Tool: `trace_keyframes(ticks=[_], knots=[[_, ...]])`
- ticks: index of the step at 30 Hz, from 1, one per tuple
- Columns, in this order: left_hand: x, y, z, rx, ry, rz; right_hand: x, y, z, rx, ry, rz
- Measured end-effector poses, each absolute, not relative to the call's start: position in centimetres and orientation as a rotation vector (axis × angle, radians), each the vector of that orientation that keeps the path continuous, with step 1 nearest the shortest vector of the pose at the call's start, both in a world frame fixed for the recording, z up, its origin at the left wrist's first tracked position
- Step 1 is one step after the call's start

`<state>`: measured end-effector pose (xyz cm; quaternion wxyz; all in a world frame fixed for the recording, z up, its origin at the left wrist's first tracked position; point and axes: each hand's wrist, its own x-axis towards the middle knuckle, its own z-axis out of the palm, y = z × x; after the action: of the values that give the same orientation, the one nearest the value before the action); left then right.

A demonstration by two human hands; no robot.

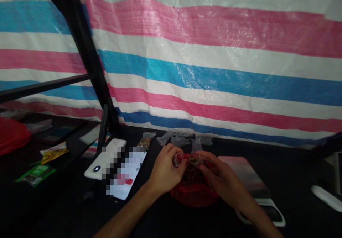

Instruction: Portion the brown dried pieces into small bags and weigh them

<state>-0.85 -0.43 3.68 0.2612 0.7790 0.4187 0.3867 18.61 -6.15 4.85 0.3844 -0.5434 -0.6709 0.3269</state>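
The left hand grasps a small clear plastic cup and the right hand grasps a second clear cup, just above a red plastic bag of dark food.

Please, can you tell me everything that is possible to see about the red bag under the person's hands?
The red bag looks like thin, slightly shiny plastic. It lies crumpled on the dark table top, with its mouth open and dark brown lumpy contents heaped inside; what they are is hard to tell. The left hand, holding a small clear cup, and the right hand, at a second clear cup, are above it and hide part of its top.
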Motion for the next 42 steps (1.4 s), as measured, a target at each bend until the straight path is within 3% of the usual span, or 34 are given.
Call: trace_keyframes(ticks=[12, 25, 31, 38, 42], knots=[[-0.3, -1.0, 2.7, 2.251, 1.081, 0.975, 17.6, -6.7, 3.8, -1.352, -2.024, 0.177], [-0.3, -1.2, 3.1, 2.246, 1.106, 1.063, 18.8, -6.5, 4.9, -1.419, -1.952, 0.238], [-0.9, -1.0, 4.1, 2.178, 1.337, 1.101, 19.2, -6.5, 6.1, -1.562, -2.212, 0.518], [-2.2, -0.7, 4.6, 1.944, 1.436, 0.882, 19.0, -6.9, 6.3, -1.701, -2.313, 0.558], [-2.8, -1.0, 4.3, 1.786, 1.308, 0.589, 19.0, -6.9, 6.4, -1.796, -2.303, 0.534]])
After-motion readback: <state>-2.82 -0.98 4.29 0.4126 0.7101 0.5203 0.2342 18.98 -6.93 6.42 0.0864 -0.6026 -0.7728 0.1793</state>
